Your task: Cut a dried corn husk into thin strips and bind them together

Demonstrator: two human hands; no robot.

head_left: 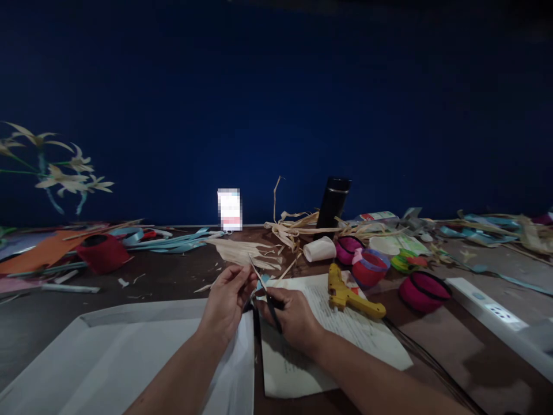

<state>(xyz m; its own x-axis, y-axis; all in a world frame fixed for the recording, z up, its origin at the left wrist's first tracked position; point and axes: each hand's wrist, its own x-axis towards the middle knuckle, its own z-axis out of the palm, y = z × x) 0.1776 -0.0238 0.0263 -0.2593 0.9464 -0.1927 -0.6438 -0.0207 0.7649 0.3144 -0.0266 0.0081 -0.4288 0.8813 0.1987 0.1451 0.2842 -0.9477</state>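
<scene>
Here, a small pale-blue paper scrap is pinched by the closed left hand just above the dark worktop, while black-handled scissors are gripped in the clenched right hand.

Wall: is showing a deep, plain blue.
Desk: is looking dark brown.
Scissors: are showing black.
Strip: is looking pale tan.
Straw heap: is showing the same tan.
Glue gun: is showing bright yellow.
Flask: is looking black.
Paper cup: is showing white.
Bowl: is showing magenta with a black rim.
Tub: is showing red under a blue rim.
Printed sheet: is showing white with lines of dark print.
Orange paper: is looking plain orange.
Ribbons: are showing light blue.
Power strip: is showing white.
Paper flowers: are showing cream petals.
</scene>
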